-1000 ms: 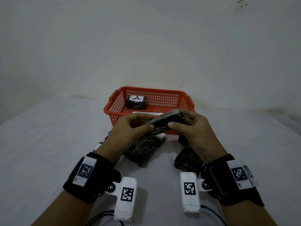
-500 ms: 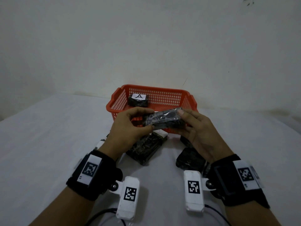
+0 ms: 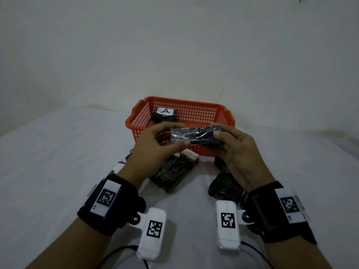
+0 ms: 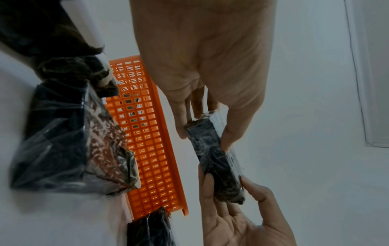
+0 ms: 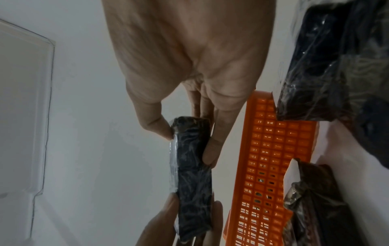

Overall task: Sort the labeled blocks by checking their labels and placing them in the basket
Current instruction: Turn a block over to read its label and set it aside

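On the white table [image 3: 48, 162], at the far left of the cluster, a dark wrapped block with a white label [image 3: 118, 166] peeks out from behind the left wrist, mostly hidden. The left hand [image 3: 155, 150] is raised in front of the red basket [image 3: 196, 115], its thumb and fingertips curled round the left end of a dark plastic-wrapped block [image 3: 196, 134] and pinching it; the left wrist view shows the thumb on one face and the fingers [image 4: 181, 121] on the opposite face of that block [image 4: 214, 158]. Below and between the hands, a larger wrapped block [image 3: 172, 171] lies on the table just in front of the basket, a white label at its far end. Inside the basket, at its back left, a block labelled A [image 3: 164, 115] sits with the label facing up. The held block lies roughly level, above the basket's near rim, its label not visible in any view. The right hand [image 3: 239, 152] pinches the block's right end, thumb on the near side and fingers behind; the right wrist view shows the thumb and a fingertip [image 5: 210, 154] clamping the block [image 5: 193, 174]. Under the right wrist two more dark blocks [image 3: 225, 188] rest on the table.
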The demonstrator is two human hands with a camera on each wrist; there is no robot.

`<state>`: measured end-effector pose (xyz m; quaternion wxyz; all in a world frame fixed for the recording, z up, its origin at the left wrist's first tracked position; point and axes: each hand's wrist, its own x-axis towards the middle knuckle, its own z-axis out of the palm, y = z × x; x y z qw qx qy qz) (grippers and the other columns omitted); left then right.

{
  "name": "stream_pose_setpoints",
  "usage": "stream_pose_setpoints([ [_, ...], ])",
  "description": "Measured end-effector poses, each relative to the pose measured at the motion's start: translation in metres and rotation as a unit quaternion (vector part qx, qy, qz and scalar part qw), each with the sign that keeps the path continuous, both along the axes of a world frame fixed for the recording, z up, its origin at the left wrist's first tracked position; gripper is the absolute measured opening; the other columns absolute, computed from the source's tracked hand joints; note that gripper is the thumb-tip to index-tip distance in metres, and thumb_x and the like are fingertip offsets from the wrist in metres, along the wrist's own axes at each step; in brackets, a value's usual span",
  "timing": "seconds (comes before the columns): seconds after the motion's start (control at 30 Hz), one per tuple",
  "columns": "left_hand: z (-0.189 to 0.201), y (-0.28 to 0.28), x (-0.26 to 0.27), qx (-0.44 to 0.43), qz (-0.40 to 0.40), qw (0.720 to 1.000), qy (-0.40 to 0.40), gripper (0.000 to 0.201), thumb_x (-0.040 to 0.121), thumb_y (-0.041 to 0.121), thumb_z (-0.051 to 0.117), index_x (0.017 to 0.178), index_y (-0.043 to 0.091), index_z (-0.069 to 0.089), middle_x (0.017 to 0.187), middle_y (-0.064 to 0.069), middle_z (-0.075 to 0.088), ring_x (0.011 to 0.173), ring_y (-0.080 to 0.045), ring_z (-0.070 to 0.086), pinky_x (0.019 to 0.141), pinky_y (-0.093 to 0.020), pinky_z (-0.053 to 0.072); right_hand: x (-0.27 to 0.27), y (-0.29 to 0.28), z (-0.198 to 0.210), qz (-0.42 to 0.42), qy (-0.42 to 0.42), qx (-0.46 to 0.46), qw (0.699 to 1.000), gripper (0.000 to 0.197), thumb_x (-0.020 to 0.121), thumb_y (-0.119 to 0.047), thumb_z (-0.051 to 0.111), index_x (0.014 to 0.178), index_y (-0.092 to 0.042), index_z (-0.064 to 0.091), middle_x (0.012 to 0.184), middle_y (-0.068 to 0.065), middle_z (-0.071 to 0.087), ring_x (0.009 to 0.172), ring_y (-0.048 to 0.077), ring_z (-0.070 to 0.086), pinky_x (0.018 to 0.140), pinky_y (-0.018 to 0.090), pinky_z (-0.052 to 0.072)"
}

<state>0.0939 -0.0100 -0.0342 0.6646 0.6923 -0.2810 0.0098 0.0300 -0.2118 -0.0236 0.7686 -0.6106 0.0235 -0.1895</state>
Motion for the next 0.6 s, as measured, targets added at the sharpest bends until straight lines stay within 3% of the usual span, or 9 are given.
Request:
stream_pose_setpoints([
  [0.1,-0.0004,0.0001,0.0012,-0.007,-0.001,1.0,0.006,0.039,0.082,0.019,0.081,0.12,0.022,0.07,0.115,0.006,0.076,0.101,-0.008,0.074,0.082,-0.026,0.062,-0.0001,0.0007,0.0007,0.015,0.001,0.02,1.0,0.03,0.101,-0.004,0.057,0.128,0.006,0.064,0.123,0.025,0.072,0.102,0.029,0.077,0.086,0.042,0.065],
  [0.27,-0.0048,0.0,0.0073,0.014,0.007,1.0,0.027,0.037,0.085,0.021,0.079,0.12,0.03,0.069,0.12,0.009,0.073,0.109,-0.009,0.071,0.082,-0.026,0.062,-0.0008,0.0,0.0017,0.051,0.001,0.099,0.994,0.035,0.106,-0.015,0.046,0.127,0.005,0.065,0.128,0.028,0.07,0.116,0.035,0.07,0.097,0.049,0.059],
  [0.43,-0.0076,-0.0008,0.0085,0.036,0.008,0.999,0.023,0.035,0.088,0.014,0.077,0.117,0.032,0.07,0.119,0.012,0.072,0.113,-0.004,0.069,0.077,-0.016,0.059,-0.0009,-0.0025,0.0021,0.09,0.008,0.043,0.995,0.035,0.097,-0.007,0.057,0.13,0.003,0.065,0.126,0.022,0.072,0.119,0.037,0.07,0.098,0.044,0.06],
  [0.53,-0.0051,-0.0002,0.0059,0.039,-0.017,0.999,0.031,0.038,0.09,0.009,0.074,0.121,0.029,0.07,0.122,0.011,0.072,0.116,-0.005,0.068,0.083,-0.022,0.06,-0.0041,-0.0021,0.0023,0.152,0.029,-0.021,0.988,0.042,0.095,-0.02,0.065,0.133,-0.003,0.065,0.133,0.021,0.069,0.125,0.034,0.067,0.105,0.039,0.056],
  [0.6,-0.0041,-0.0014,0.0017,0.045,-0.036,0.998,0.027,0.039,0.091,0.006,0.071,0.123,0.027,0.069,0.123,0.011,0.072,0.117,-0.004,0.067,0.09,-0.025,0.059,-0.0066,-0.0004,0.0019,0.201,0.04,-0.052,0.977,0.037,0.091,-0.028,0.061,0.122,-0.014,0.073,0.13,0.015,0.073,0.124,0.028,0.069,0.106,0.036,0.055],
])
